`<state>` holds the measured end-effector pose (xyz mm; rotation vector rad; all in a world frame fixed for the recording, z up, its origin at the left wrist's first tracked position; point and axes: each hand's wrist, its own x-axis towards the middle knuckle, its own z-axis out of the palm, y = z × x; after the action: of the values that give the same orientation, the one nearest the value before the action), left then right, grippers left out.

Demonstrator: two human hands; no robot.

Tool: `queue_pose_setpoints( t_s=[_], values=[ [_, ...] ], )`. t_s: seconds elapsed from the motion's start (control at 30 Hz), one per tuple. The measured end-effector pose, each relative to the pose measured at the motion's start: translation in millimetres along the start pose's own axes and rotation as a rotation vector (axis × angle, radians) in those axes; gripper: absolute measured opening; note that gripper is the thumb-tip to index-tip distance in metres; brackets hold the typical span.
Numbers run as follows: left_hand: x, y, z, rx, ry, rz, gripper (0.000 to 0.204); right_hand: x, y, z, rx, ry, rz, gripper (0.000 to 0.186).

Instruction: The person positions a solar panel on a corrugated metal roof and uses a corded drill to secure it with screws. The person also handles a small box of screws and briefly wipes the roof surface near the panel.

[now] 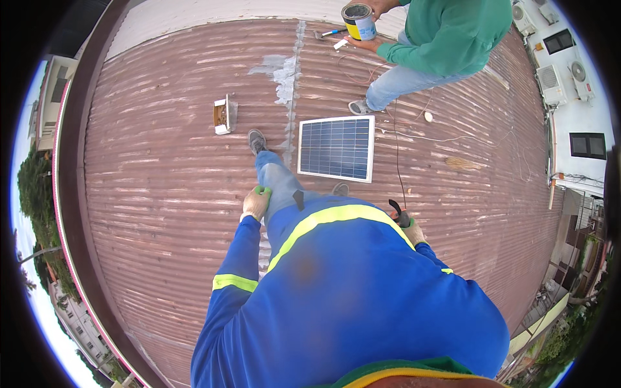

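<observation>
My left hand [257, 203], in a pale glove with green fingertips, is beside my left thigh, fingers curled; anything inside is hidden. At my right side, my gloved right hand [411, 229] grips a black tool [401, 215], partly hidden by my body. Ahead of me a framed solar panel [335, 147] lies on the brown corrugated roof [162, 194], with a dark cable running past its right. A small open box [222, 116] rests near my left foot.
A co-worker [440, 45] in green holds a paint can [359, 21] at upper right, near a hammer [328, 33]. Grey patching [284, 81] follows a seam. The roof edge [79, 161] runs along the left; air-conditioner units [550, 84] hang on a neighboring wall at right.
</observation>
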<state>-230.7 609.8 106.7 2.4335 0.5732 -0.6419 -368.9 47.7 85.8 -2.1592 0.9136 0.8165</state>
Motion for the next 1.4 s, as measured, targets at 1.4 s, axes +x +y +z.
queue_pose_setpoints(
  t_s=[1.4],
  values=[
    [-25, 37, -6, -0.031, 0.080, 0.046, 0.038, 37, -4, 0, -0.135, -0.034, -0.166, 0.057]
  ],
)
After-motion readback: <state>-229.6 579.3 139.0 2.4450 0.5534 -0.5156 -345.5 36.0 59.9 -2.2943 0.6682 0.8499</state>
